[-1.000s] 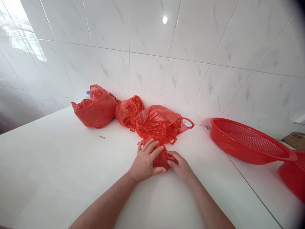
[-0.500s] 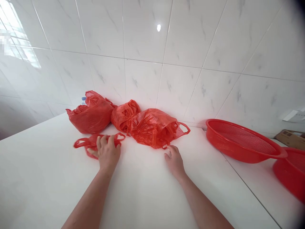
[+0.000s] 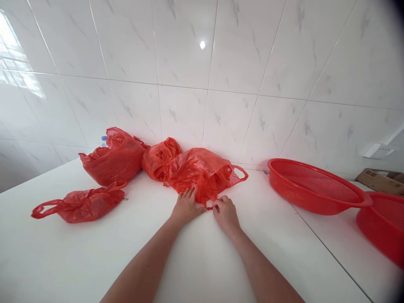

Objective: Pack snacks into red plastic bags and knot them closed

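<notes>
Both my hands rest at the front edge of a crumpled red plastic bag (image 3: 202,172) lying against the tiled wall. My left hand (image 3: 186,207) lies with fingers spread on the bag's lower left edge. My right hand (image 3: 224,212) is curled, its fingertips pinching a fold of the same bag. A flattened red bag (image 3: 82,203) with a loop handle lies apart on the white counter (image 3: 94,261) to the left. Two more red bags, one large (image 3: 112,158) and one small (image 3: 159,156), sit behind along the wall.
A shallow red plastic sieve basket (image 3: 315,187) stands to the right, with part of a second red basket (image 3: 383,229) beyond it. A cardboard box (image 3: 380,180) lies at the far right by the wall. A bottle cap (image 3: 104,138) peeks out behind the large bag.
My left hand let go of the flattened bag at the left and came back to the middle bag. My right hand moved up and pinched that bag's edge.
</notes>
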Motion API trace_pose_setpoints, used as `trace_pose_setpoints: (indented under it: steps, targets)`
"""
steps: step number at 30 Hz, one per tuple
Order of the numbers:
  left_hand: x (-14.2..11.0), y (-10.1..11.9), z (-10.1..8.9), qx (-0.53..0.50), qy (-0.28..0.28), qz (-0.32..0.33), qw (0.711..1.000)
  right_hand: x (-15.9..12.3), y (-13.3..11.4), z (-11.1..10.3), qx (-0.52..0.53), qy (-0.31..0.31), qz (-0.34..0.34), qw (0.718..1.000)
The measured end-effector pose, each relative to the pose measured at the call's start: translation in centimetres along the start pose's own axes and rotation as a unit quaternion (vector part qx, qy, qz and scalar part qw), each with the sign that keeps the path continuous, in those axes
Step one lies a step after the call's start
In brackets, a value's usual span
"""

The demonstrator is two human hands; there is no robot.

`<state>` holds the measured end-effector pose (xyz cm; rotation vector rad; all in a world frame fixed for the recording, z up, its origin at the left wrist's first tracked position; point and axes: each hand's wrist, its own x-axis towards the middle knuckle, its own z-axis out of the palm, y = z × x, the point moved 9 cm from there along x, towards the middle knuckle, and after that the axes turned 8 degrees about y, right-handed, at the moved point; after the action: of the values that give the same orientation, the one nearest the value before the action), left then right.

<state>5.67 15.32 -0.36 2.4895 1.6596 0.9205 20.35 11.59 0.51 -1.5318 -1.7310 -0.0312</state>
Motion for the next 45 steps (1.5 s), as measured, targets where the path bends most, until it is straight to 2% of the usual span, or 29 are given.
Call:
trace_pose_setpoints:
  steps: [3, 5, 6, 8, 11, 13, 14, 17, 20, 22, 24, 27, 29, 31, 33, 35, 38, 40, 42, 44, 45]
  targets:
    - [1.7, -0.8, 0.9, 0.019, 0.002, -0.057, 0.998, -0.4, -0.6, -0.7, 0.08, -0.012, 0.005, 0.997]
    - [2.3, -1.1, 0.8, 0.013, 0.017, -0.068, 0.997, -1.0, -0.3, -1.0, 0.213, -0.049, 0.06, 0.974]
    - [2.5, -1.3, 0.7, 0.003, 0.024, -0.071, 0.997, -1.4, 0.2, -1.2, 0.287, -0.073, 0.101, 0.95]
    - [2.8, -1.7, 0.6, -0.016, 0.034, -0.076, 0.996, -2.3, 1.3, -1.5, 0.413, -0.113, 0.185, 0.885]
    - [2.9, -2.4, 1.1, -0.026, 0.015, -0.084, 0.996, -3.5, 3.4, -2.5, 0.536, -0.149, 0.281, 0.782]
    - [3.0, -2.8, 1.4, -0.021, 0.007, -0.095, 0.995, -4.2, 5.1, -2.9, 0.572, -0.162, 0.329, 0.734]
    - [3.2, -3.0, 1.5, -0.018, 0.008, -0.102, 0.995, -4.4, 6.0, -3.2, 0.576, -0.159, 0.347, 0.723]
    - [3.5, -3.5, 1.5, -0.015, 0.028, -0.127, 0.991, -4.1, 8.4, -3.9, 0.582, -0.115, 0.36, 0.72]
    - [3.4, -3.7, 0.6, -0.016, 0.057, -0.14, 0.988, -3.3, 9.5, -4.2, 0.609, -0.073, 0.34, 0.712]
    - [3.0, -3.7, -0.6, -0.021, 0.09, -0.142, 0.986, -3.1, 10.1, -4.3, 0.615, -0.047, 0.339, 0.71]
    - [2.1, -3.0, -2.6, -0.031, 0.148, -0.118, 0.981, -3.1, 10.4, -4.5, 0.611, -0.026, 0.346, 0.712]
    - [-0.5, 0.2, -6.3, -0.043, 0.254, -0.003, 0.966, -3.2, 9.9, -4.3, 0.624, -0.04, 0.36, 0.693]
    - [-2.5, 3.5, -7.6, -0.044, 0.279, 0.099, 0.954, -3.4, 9.2, -4.2, 0.634, -0.061, 0.367, 0.678]
    - [-4.2, 6.9, -7.4, -0.049, 0.242, 0.192, 0.95, -3.5, 8.6, -4.2, 0.632, -0.075, 0.369, 0.678]
    - [-5.2, 9.5, -5.9, -0.068, 0.162, 0.242, 0.954, -3.7, 8.0, -4.2, 0.621, -0.09, 0.364, 0.688]
    - [-5.3, 10.4, -4.1, -0.088, 0.088, 0.224, 0.967, -3.9, 7.3, -4.2, 0.601, -0.107, 0.35, 0.711]
    - [-4.6, 9.3, -2.0, -0.116, 0.018, 0.123, 0.985, -4.1, 6.1, -4.1, 0.57, -0.132, 0.323, 0.744]
    - [-4.3, 8.3, -1.1, -0.154, -0.018, 0.067, 0.986, -3.9, 5.5, -4.2, 0.586, -0.125, 0.314, 0.737]
    - [-4.3, 7.3, -0.7, -0.227, -0.035, 0.007, 0.973, -3.4, 5.2, -4.7, 0.628, -0.086, 0.309, 0.709]
    - [-4.3, 6.1, -0.8, -0.324, -0.021, -0.071, 0.943, -3.0, 5.1, -5.2, 0.656, -0.052, 0.303, 0.689]
    - [-4.3, 5.6, -0.9, -0.367, -0.006, -0.11, 0.924, -2.9, 4.9, -5.2, 0.655, -0.051, 0.301, 0.691]
